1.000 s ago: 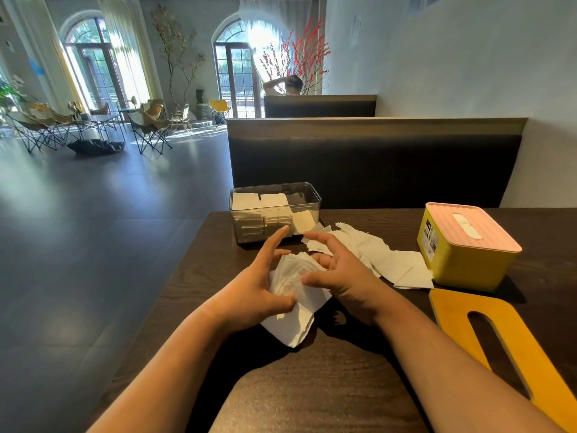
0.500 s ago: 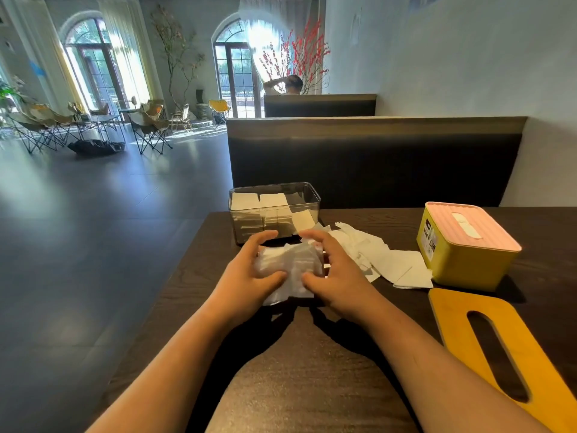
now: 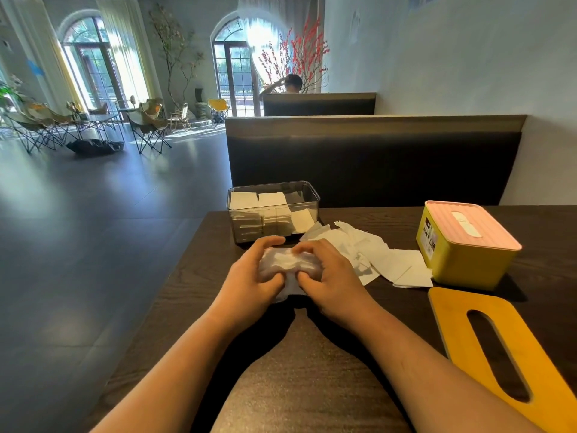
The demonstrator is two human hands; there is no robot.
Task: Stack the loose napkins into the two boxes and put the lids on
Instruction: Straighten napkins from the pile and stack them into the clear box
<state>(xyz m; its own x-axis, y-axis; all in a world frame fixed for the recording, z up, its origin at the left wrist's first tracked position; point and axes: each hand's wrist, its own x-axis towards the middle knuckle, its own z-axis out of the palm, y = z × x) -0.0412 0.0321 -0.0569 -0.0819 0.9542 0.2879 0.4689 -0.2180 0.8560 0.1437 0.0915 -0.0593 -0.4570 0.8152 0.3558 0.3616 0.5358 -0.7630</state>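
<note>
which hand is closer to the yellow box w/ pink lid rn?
Right. The right hand grips the napkin bundle on the side facing the yellow box, with loose napkins between them; the left hand grips the bundle's far side.

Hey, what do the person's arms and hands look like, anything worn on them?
The left hand and right hand are bare: no gloves, rings or watch visible. The left forearm and right forearm are uncovered too; no sleeve shows.

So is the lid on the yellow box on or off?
On. The pink lid sits flat across the top of the yellow box, covering it edge to edge.
</note>
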